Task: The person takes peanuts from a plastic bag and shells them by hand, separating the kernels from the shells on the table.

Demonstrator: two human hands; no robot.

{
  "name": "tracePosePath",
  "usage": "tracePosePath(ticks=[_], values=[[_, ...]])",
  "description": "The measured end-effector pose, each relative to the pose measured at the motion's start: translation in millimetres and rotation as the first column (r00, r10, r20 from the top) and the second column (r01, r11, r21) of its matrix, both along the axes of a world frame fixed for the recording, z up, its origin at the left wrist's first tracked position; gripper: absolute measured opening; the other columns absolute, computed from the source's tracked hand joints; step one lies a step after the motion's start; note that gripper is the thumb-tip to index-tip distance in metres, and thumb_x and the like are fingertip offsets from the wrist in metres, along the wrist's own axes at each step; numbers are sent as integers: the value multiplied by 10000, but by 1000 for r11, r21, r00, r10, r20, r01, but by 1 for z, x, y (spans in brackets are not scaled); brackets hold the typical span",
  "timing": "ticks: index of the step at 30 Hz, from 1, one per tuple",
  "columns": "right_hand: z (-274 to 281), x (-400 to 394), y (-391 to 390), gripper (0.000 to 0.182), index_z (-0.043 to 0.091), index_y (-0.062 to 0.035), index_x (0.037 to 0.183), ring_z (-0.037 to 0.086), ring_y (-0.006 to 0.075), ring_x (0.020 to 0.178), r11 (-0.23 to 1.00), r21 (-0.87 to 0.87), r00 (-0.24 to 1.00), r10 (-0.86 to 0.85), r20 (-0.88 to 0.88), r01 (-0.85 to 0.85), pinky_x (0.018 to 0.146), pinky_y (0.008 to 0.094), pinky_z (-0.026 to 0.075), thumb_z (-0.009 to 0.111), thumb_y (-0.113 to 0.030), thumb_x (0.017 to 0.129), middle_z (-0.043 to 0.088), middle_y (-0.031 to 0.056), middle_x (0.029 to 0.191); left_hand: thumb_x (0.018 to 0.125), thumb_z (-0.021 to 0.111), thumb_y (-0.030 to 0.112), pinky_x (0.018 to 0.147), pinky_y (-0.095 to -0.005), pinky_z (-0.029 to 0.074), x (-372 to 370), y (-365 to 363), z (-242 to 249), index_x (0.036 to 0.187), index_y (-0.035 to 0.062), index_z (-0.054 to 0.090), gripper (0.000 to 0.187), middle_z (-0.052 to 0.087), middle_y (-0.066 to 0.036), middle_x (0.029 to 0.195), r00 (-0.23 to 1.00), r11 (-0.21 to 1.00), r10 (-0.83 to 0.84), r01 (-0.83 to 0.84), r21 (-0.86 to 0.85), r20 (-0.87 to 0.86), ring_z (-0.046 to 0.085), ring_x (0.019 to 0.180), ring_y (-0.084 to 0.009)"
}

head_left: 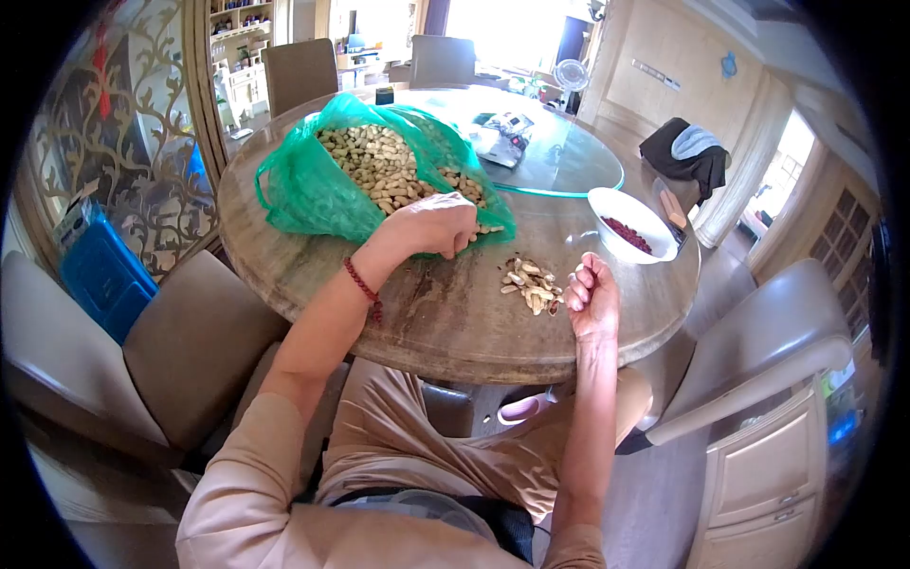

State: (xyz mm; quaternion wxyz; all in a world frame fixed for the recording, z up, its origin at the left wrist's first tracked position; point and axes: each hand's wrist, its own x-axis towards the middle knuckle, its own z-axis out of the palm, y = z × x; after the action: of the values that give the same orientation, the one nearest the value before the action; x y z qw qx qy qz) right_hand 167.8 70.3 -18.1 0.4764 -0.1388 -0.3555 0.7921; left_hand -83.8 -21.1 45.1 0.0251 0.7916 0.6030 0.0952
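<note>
A green plastic bag (313,194) full of unshelled peanuts (372,159) lies open on the round table (427,337). At the bag's front edge is my left hand (438,226), its fingers curled together; what they hold, if anything, is hidden. My right hand (592,296) is closed, palm up, beside a small pile of peanut shells (533,286), and its content cannot be made out. Just beyond it stands a white bowl (611,206) with dark red shelled peanuts (627,234) inside.
A round glass turntable (578,156) carries a clear plastic package (502,140). A small dark jar (384,96) stands behind the bag. Chairs (758,332) surround the table, one with a dark cloth (678,161) at the right back.
</note>
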Motion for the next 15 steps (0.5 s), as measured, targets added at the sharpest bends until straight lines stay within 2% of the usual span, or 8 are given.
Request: tracePosePath(ticks=[3, 5, 7, 9, 10, 13, 14, 15], values=[[4, -2, -4, 113, 518, -58, 836, 262, 45, 429, 1000, -31, 1000, 4, -3, -4, 340, 196, 188, 456, -146, 872, 300, -56, 558, 588, 717, 44, 566, -271, 474, 11, -9, 14, 727, -8, 659, 160, 623, -82, 698, 986, 993, 116, -119, 19, 123, 606, 646, -148], [8, -4, -11, 125, 535, -47, 848, 259, 34, 424, 999, 46, 998, -29, 63, 26, 340, 191, 183, 467, -148, 879, 306, -65, 554, 613, 675, 43, 528, -265, 451, 11, -2, 9, 674, -28, 637, 101, 630, -88, 673, 853, 950, -200, 49, 307, 482, 579, 573, -142], [11, -7, -18, 138, 551, -36, 860, 256, 23, 420, 991, 123, 989, -72, 126, 57, 340, 186, 179, 478, -150, 886, 312, -74, 551, 664, 677, 37, 530, -239, 455, 17, 0, 11, 742, -17, 663, 96, 637, -69, 697, 804, 936, -276, 99, 339, 527, 570, 585, -95], [11, -11, -25, 183, 588, -18, 893, 253, 0, 413, 937, 348, 933, -158, 323, 39, 346, 174, 176, 513, -185, 897, 318, -92, 533, 729, 663, 36, 534, -212, 457, 25, 0, 8, 800, -14, 668, 87, 637, -45, 718, 507, 984, -165, 31, 174, 846, 570, 611, -77], [10, -12, -27, 228, 612, -14, 912, 251, -13, 413, 925, 381, 935, -139, 327, 5, 356, 166, 178, 533, -227, 898, 332, -103, 525, 768, 648, 36, 541, -196, 461, 28, 1, 6, 854, -13, 664, 100, 634, -38, 720, 487, 981, -192, 70, 182, 852, 566, 617, -68], [14, -16, -38, 234, 622, -17, 911, 258, -11, 416, 890, 449, 926, -98, 364, -83, 361, 167, 183, 527, -230, 902, 389, -97, 544, 763, 647, 24, 543, -200, 466, 37, 7, -4, 844, -13, 665, 91, 634, -44, 713, 424, 967, -252, 150, 208, 870, 568, 606, -72], [15, -17, -41, 232, 633, -16, 910, 282, -14, 426, 873, 484, 911, -144, 386, -68, 370, 167, 194, 535, -227, 898, 460, -86, 578, 774, 637, 4, 577, -196, 476, 38, 11, -8, 878, -9, 660, 108, 636, -39, 743, 411, 961, -265, 190, 202, 872, 580, 628, -69], [15, -18, -41, 232, 633, -16, 910, 282, -14, 426, 872, 486, 910, -148, 387, -65, 370, 167, 194, 535, -227, 898, 460, -86, 578, 774, 637, 4, 577, -196, 476, 41, 12, -11, 878, -9, 660, 108, 636, -39, 743, 409, 959, -269, 193, 205, 872, 580, 628, -69]])
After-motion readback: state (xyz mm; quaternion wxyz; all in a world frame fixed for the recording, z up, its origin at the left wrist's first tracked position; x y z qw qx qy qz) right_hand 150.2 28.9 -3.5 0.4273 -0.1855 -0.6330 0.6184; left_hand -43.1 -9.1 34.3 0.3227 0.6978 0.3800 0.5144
